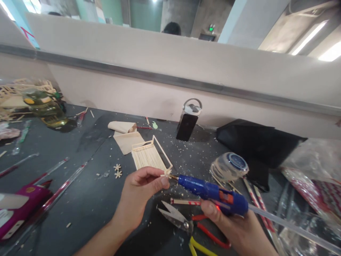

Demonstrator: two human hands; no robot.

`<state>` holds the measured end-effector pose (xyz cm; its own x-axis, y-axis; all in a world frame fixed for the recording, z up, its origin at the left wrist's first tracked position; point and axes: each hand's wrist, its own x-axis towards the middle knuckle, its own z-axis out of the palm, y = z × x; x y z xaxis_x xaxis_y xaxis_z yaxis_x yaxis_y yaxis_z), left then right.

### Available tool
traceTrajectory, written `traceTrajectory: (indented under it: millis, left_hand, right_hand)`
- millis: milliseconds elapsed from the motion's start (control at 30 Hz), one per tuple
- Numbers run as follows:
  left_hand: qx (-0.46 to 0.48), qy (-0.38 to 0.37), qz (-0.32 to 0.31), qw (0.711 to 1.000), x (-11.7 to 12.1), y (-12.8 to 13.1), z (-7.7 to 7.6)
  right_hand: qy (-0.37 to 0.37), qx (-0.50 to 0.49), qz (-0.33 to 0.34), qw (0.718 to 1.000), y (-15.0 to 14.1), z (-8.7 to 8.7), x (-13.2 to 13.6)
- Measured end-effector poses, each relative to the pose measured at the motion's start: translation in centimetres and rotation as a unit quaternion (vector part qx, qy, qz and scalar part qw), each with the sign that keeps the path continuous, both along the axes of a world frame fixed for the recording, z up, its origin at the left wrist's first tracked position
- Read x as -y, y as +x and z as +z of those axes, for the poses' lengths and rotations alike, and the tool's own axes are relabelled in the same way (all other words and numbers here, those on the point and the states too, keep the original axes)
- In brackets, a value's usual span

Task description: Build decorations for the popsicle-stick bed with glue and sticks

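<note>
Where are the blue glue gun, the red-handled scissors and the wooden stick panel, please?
Blue glue gun [207,189]: head view, on its body.
Red-handled scissors [187,225]: head view, on the pivot.
Wooden stick panel [148,158]: head view, on its slats.

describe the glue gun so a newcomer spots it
On the dark tabletop, find the open red-handled scissors. Just beyond them, the right hand grips the glue gun, nozzle pointing at the left hand. It's the only blue-bodied tool nearby, with a clear stick behind.
</note>
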<state>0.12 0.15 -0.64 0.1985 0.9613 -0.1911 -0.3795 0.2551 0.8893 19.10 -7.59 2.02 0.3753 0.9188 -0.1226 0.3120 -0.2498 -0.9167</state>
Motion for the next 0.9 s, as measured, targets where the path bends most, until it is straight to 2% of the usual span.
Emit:
traceTrajectory:
  millis: [100, 233, 367, 533, 900]
  left_hand:
    - [0.003, -0.001, 0.003, 1.0, 0.0, 0.0, 0.0]
    - [0.005, -0.004, 0.001, 1.0, 0.0, 0.1, 0.1]
    - [-0.001, -0.016, -0.027, 1.0, 0.2, 0.3, 0.2]
    - [-0.016, -0.019, -0.064, 0.998, 0.7, 0.6, 0.3]
    - [-0.026, -0.009, -0.107, 0.994, 0.7, 0.6, 0.0]
  right_hand:
    - [0.002, -0.035, 0.0, 0.999, 0.1, -0.2, 0.0]
    - [0.026, -0.06, 0.044, 0.997, -0.1, 1.0, -0.5]
    - [0.054, -0.07, 0.0, 0.996, -0.8, 1.8, -1.8]
    - [0.055, -0.142, 0.025, 0.988, -2.1, 1.2, -3.6]
    - [0.016, -0.151, 0.04, 0.988, -2.5, 0.6, -4.1]
